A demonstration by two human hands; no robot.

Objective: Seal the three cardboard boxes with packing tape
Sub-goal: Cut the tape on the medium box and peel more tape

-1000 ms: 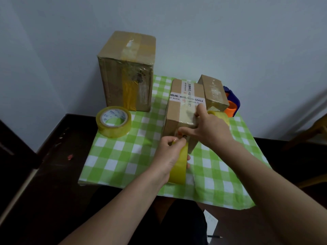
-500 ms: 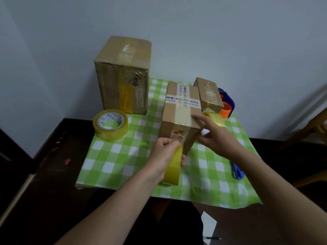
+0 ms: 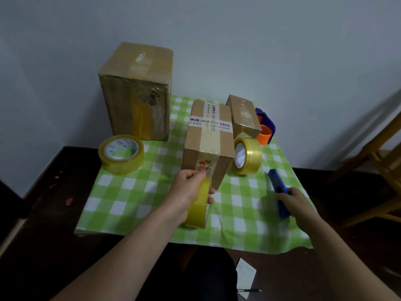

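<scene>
Three cardboard boxes stand on a green checked cloth (image 3: 134, 198): a tall box (image 3: 138, 90) at the back left, a middle box (image 3: 208, 140) with a white printed label in the centre, and a small box (image 3: 244, 116) behind its right side. My left hand (image 3: 191, 192) grips a yellow tape roll (image 3: 198, 205) just in front of the middle box, its tape running up the box's front face. My right hand (image 3: 297, 203) closes on a blue utility knife (image 3: 278, 190) lying on the cloth at the right.
A wide tape roll (image 3: 121, 154) lies flat at the left. Another roll (image 3: 247, 155) stands on edge right of the middle box. A blue and orange tape dispenser (image 3: 265, 127) sits behind the small box. A wooden chair (image 3: 379, 161) is at right. Paper (image 3: 245, 274) lies below the table.
My right hand left the middle box's top and moved right and down to the blue knife. My left hand stayed at the box's front with the tape roll.
</scene>
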